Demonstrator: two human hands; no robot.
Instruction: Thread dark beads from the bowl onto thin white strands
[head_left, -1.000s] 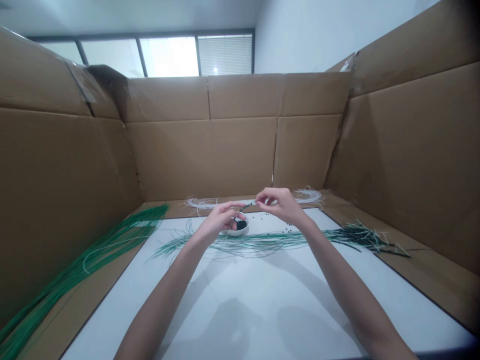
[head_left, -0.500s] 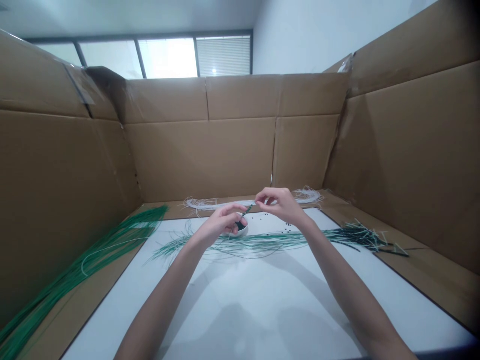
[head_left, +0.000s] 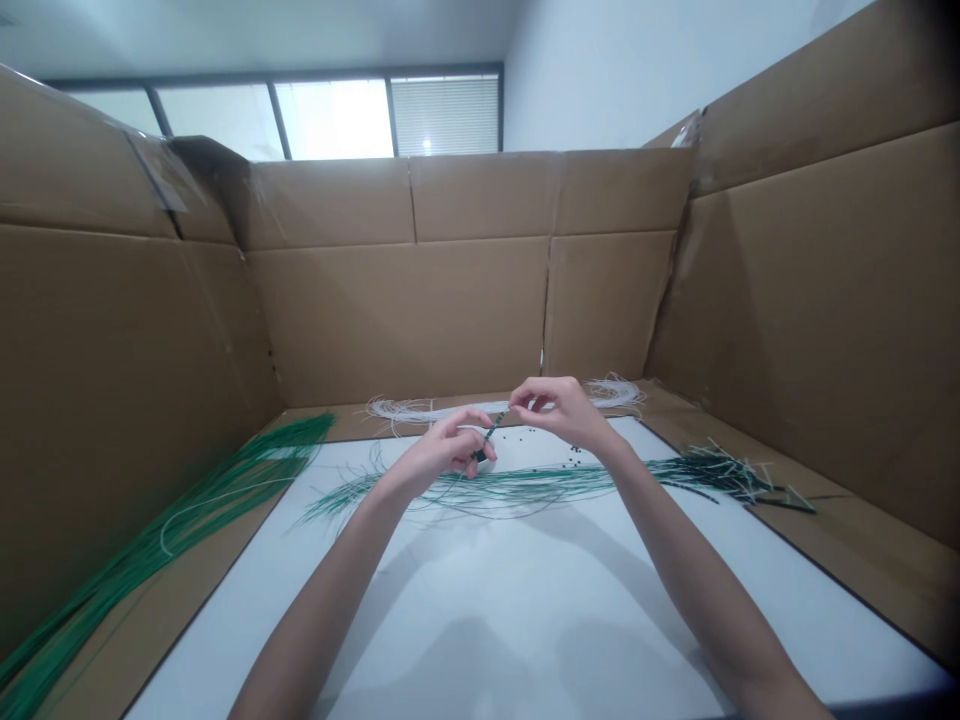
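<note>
Left hand (head_left: 442, 450), right hand (head_left: 559, 410) — fingertips (head_left: 487, 452) pinched closed on green strand (head_left: 493, 432)

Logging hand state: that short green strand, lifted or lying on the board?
Lifted: the strand is pinched up between the left hand and right hand.

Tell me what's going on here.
A person is working at a white board inside a cardboard enclosure. Their left hand and right hand pinch a short green strand between them, its lower end dark with what look like beads. Small dark beads and long green strands lie on the board, a green bundle lies to the left, and coils of white cord lie behind.
</note>
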